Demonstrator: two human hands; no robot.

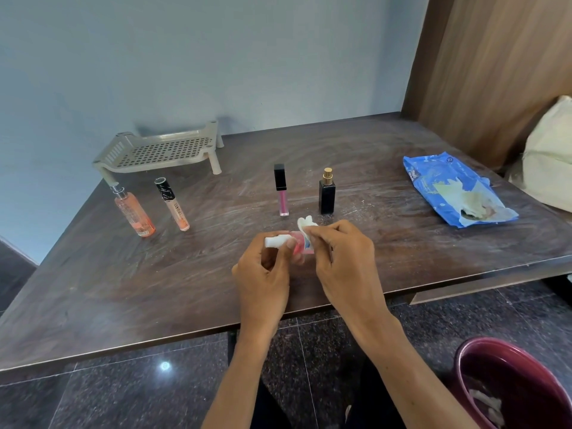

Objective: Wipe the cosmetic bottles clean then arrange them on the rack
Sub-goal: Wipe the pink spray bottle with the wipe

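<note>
My left hand (266, 274) grips a small pink bottle (297, 243) with a white cap, held sideways above the table's front middle. My right hand (340, 258) presses a white wipe (305, 225) against the bottle's body. Four more bottles stand on the table: an orange spray bottle (133, 213) and a peach tube with a black cap (174, 205) at the left, a pink lip gloss with a black cap (281, 190) and a black perfume bottle with a gold sprayer (327, 193) just beyond my hands. The beige perforated rack (161, 151) stands at the back left with nothing on it.
A blue pack of wipes (455, 190) lies open at the table's right. A maroon bin (513, 388) with used wipes stands on the floor at the lower right. A wooden panel rises at the back right beside a cream bag (548, 159). The dark wooden table (123, 289) meets a blue wall.
</note>
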